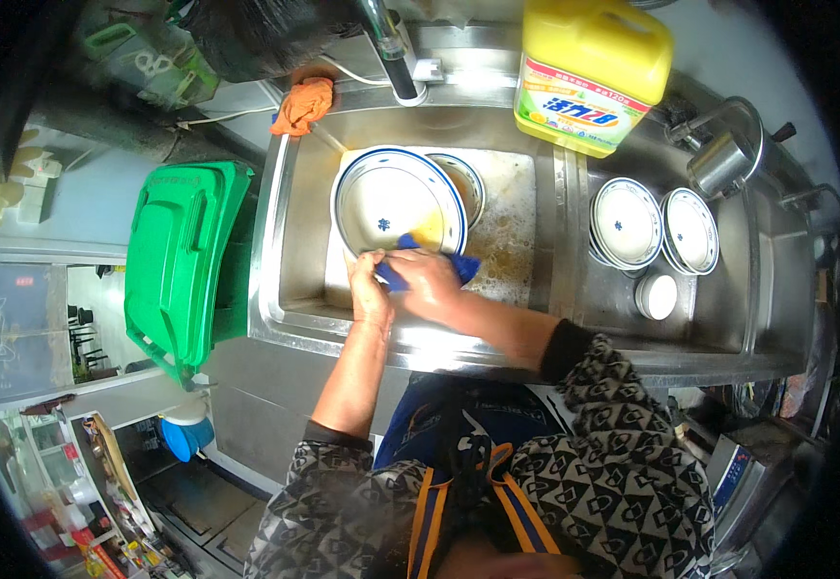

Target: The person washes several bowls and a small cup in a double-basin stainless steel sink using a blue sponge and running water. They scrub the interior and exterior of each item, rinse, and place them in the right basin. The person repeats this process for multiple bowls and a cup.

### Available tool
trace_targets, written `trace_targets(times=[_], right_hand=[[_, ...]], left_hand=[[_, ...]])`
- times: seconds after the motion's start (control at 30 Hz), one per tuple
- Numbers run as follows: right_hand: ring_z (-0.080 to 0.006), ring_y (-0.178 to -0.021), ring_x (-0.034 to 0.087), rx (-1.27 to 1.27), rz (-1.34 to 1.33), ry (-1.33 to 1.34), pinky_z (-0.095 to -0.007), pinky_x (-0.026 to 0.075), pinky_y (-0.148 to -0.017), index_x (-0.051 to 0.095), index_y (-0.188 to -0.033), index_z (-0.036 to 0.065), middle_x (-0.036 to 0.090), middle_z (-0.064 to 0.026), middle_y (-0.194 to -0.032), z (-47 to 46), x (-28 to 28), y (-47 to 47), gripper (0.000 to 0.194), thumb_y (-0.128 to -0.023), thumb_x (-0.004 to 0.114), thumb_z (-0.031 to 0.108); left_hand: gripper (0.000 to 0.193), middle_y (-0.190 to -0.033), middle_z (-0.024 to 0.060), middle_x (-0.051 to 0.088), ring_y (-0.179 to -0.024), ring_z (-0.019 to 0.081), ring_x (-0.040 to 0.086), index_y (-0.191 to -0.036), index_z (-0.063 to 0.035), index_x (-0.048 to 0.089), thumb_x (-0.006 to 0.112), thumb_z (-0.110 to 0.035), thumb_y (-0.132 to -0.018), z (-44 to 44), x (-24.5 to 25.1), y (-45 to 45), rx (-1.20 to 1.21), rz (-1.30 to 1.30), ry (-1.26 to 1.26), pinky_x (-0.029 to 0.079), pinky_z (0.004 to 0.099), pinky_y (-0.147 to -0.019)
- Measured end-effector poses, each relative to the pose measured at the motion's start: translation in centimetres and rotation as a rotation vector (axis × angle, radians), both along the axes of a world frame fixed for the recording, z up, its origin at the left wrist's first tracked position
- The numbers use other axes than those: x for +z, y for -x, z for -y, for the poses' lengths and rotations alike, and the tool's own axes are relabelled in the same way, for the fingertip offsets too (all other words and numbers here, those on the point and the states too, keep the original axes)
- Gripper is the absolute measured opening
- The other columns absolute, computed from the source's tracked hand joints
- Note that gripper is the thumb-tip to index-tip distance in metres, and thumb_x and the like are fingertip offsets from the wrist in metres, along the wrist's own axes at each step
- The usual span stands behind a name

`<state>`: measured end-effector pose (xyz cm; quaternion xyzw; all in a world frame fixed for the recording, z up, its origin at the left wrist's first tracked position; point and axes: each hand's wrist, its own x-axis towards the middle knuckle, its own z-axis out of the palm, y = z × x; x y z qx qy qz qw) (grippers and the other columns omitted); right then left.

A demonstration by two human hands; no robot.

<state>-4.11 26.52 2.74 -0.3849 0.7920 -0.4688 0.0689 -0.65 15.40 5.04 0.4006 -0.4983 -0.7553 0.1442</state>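
Note:
A large white bowl with blue rim lines (pixel 391 192) is tilted up in the left sink basin, a yellowish smear near its lower right. My left hand (pixel 371 289) grips its near edge. Pressed under my right hand (pixel 423 282) is a blue cloth (pixel 465 268), against the bowl's near inner side. Behind the large bowl, a smaller blue-rimmed dish (pixel 469 181) partly shows. Both lie over a white board or basin bottom (pixel 510 217) with brownish liquid and suds.
Stacked blue-rimmed dishes (pixel 626 224) and a small white bowl (pixel 657 297) occupy the right basin. A yellow detergent jug (pixel 586 72) stands behind the divider, near a faucet (pixel 398 65). An orange cloth (pixel 304 106) lies at the back left corner; a green lidded bin (pixel 174 253) stands left.

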Motion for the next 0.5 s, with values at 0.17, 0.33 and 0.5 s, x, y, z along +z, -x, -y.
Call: trace_targets(times=[0.17,0.33,0.5], right_hand=[[-0.0345,-0.117,0.045,0.125,0.099,0.019,-0.0454,0.035,-0.098,0.042,-0.126,0.000,0.043,-0.0198,-0.130,0.6,0.3,-1.2,0.064,-0.066,0.062,0.005],[-0.0198,-0.128,0.036,0.116,-0.526,-0.317,-0.0534,0.018,-0.106,0.052,-0.120,0.016,0.045,-0.0057,-0.133,-4.4,-2.5,3.3,0.050,-0.071,0.061,0.005],[-0.0216,-0.118,0.047,-0.200,-0.630,-0.270,-0.0458,0.037,-0.097,0.058,-0.111,0.016,0.053,-0.0080,-0.123,-6.1,-3.5,7.5,0.039,-0.075,0.056,0.002]], left_hand=[[0.021,-0.085,0.0076,0.056,-0.083,0.0167,0.052,-0.083,0.0007,0.059,0.054,-0.018,-0.074,3.1,0.1,-0.2,-0.049,-0.044,-0.067,0.041,0.0273,-0.077],[0.026,-0.086,0.0064,0.055,-0.084,0.0172,0.051,-0.093,-0.0007,0.057,0.051,-0.011,-0.070,3.6,2.4,-0.6,-0.157,-0.102,0.110,0.039,0.0269,-0.080],[0.034,-0.095,0.0071,0.051,-0.091,0.0214,0.048,-0.100,-0.0053,0.053,0.050,-0.031,-0.078,3.6,3.8,-0.3,-0.208,0.081,0.152,0.039,0.0337,-0.083]])
